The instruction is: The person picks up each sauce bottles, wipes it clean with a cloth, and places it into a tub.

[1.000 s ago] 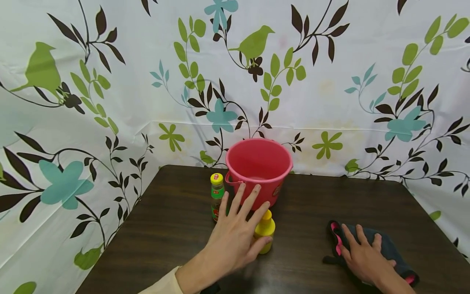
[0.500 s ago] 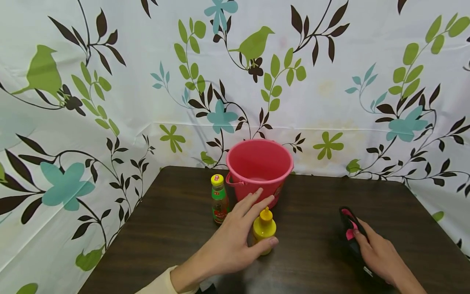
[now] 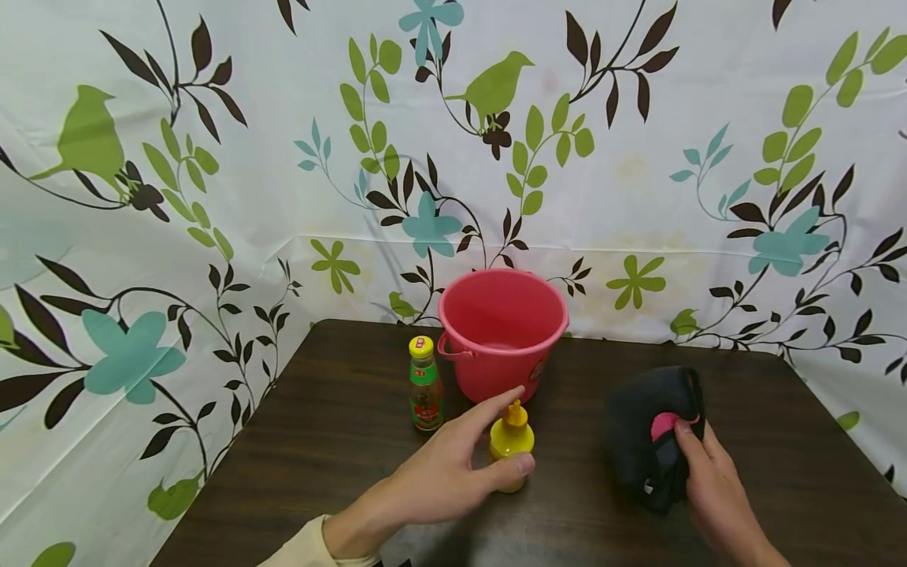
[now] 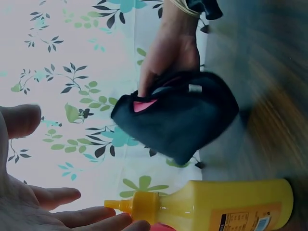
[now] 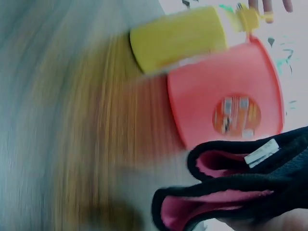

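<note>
My right hand (image 3: 717, 480) grips a dark fabric pouch (image 3: 648, 441) with a pink lining and a small white tag, thumb on its near side. In the left wrist view the pouch (image 4: 178, 118) hangs above the table; in the right wrist view its folded pink-lined edges (image 5: 226, 195) show. My left hand (image 3: 446, 465), fingers extended and thumb apart, is beside a yellow squeeze bottle (image 3: 512, 437) with a pointed nozzle. Its fingertips overlap the nozzle in the left wrist view, and nothing is held in it.
A pink bucket (image 3: 496, 370) with a handle stands behind the squeeze bottle. Left of it is a glass sauce bottle (image 3: 427, 394) with a yellow cap and green neck label. The dark wooden table (image 3: 340, 409) meets a wall hung with a printed sheet (image 3: 248, 197).
My right hand has gone from lying flat on the pouch to gripping it, lifting it off the table and moving it leftward. My left hand has dropped slightly beside the yellow bottle.
</note>
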{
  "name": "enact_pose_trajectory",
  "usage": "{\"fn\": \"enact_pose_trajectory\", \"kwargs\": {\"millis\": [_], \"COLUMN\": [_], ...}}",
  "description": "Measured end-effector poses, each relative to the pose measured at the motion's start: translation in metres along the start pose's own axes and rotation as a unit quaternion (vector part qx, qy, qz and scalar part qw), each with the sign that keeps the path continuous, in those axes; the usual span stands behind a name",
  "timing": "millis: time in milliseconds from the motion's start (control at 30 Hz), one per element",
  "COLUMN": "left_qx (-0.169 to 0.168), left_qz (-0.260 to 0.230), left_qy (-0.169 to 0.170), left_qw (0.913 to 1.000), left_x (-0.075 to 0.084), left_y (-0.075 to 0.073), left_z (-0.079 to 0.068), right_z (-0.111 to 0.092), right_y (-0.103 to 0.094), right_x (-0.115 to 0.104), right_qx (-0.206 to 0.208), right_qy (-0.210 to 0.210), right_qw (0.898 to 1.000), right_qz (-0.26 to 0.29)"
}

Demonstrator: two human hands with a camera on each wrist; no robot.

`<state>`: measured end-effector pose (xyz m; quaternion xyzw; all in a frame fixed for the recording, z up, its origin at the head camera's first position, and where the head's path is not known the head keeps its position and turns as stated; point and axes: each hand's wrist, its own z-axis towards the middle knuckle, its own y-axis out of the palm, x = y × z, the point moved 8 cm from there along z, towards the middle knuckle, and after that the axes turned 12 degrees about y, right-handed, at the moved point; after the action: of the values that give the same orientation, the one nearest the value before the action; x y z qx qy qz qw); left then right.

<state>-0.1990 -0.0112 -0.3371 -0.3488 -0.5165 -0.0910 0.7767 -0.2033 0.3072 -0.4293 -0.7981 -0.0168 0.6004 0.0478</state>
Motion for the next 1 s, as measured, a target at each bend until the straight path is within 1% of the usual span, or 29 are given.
{"fn": "enact_pose_trajectory", "kwargs": {"millis": [100,200,333,467,533,667,733,833,1000], "left_qx": [-0.003,-0.009,-0.012,-0.001,0.015,0.065,0.093,0.124,0.153], "left_qz": [-0.013,-0.036,-0.047,-0.031,-0.016,0.027,0.052,0.074,0.106], "left_qy": [-0.01,-0.024,-0.029,-0.02,-0.013,0.018,0.035,0.051,0.09], "left_qw": [0.9999,0.999,0.9984,0.9993,0.9997,0.9973,0.9937,0.9882,0.9785], "left_x": [-0.001,-0.005,-0.01,-0.015,-0.017,-0.018,-0.019,-0.02,-0.018], "left_y": [0.0,0.001,0.002,0.002,0.0,-0.006,-0.009,-0.013,-0.016], "left_z": [0.0,0.0,0.0,0.002,0.004,0.01,0.013,0.017,0.023], "right_z": [-0.003,-0.005,-0.009,-0.012,-0.014,-0.017,-0.018,-0.018,-0.02], "right_y": [0.02,0.039,0.062,0.082,0.093,0.109,0.115,0.121,0.132], "right_x": [-0.007,-0.014,-0.022,-0.028,-0.03,-0.033,-0.034,-0.033,-0.034], "right_qx": [-0.024,-0.038,-0.042,-0.046,-0.059,-0.08,-0.084,-0.083,-0.101], "right_qy": [-0.047,-0.075,-0.076,-0.068,-0.073,-0.077,-0.075,-0.066,-0.062], "right_qw": [0.998,0.995,0.996,0.996,0.995,0.993,0.993,0.994,0.993], "right_qz": [0.036,0.047,0.031,0.02,0.024,0.03,0.031,0.032,0.028]}}
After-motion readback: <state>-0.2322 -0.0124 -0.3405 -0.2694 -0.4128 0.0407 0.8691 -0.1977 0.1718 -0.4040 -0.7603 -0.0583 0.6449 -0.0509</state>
